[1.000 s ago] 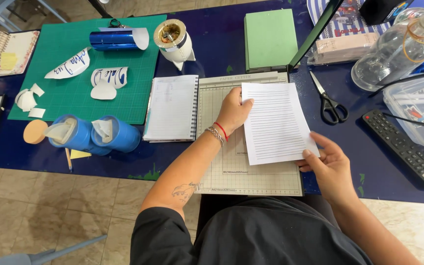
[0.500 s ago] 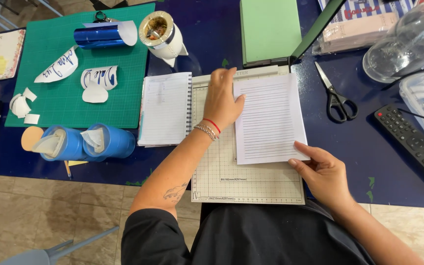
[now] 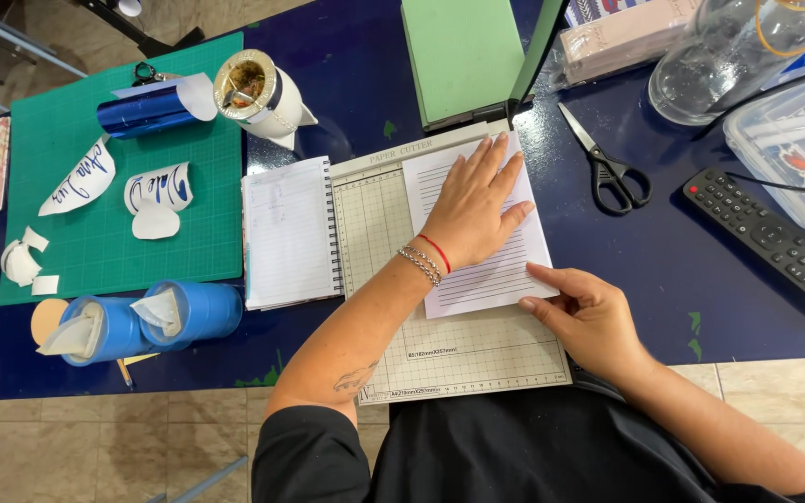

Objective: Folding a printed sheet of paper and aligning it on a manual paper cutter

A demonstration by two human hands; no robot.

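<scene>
Lined paper sheet (image 3: 486,275) lies on the gridded bed of a paper cutter (image 3: 458,359), toward its right edge, on a dark blue table (image 3: 365,74). Cutter arm is raised; a green board (image 3: 463,56) sits behind it.

Surroundings, by place:
- Left of cutter, touching its edge: spiral notebook (image 3: 289,233), white pages up.
- Far left: green cutting mat (image 3: 123,251) carrying white label cut-outs with blue script (image 3: 158,188), and a shiny blue foil roll (image 3: 146,110).
- Beside the mat's upper right corner: gold-cored roll (image 3: 249,88).
- Below the mat: two blue rolls (image 3: 146,317).
- Right of cutter: black scissors (image 3: 607,168), black remote control (image 3: 775,242), clear plastic box (image 3: 794,154), clear jar (image 3: 719,56).

Hands:
- Left hand (image 3: 472,210): fully open, fingers spread, palm flat, pressing down on the sheet's upper half. Bracelets at wrist.
- Right hand (image 3: 584,317): partly curled, fingertips pinching the sheet's lower right corner at the cutter's edge.
</scene>
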